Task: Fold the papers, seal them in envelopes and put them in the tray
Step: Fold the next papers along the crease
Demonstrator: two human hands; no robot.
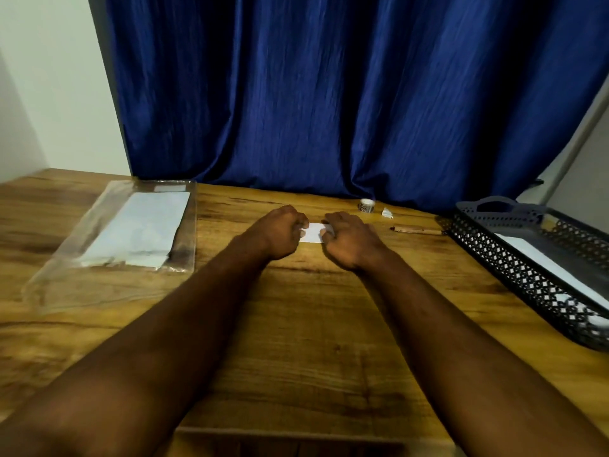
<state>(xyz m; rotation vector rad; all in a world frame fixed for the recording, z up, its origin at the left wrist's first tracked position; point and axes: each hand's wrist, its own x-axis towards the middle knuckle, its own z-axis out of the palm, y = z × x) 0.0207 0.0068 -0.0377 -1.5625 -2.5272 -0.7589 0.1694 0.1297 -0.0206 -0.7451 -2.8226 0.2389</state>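
A small folded white paper lies on the wooden table at mid-distance. My left hand has its fingers curled over the paper's left end, and my right hand has its fingers curled over the right end. Only the paper's middle strip shows between them. A dark perforated tray sits at the right with a white envelope lying inside it. At the left, a clear plastic sleeve holds a stack of white papers or envelopes.
A small roll of patterned tape, a torn white scrap and a brown pen lie behind my right hand. A blue curtain hangs along the table's far edge.
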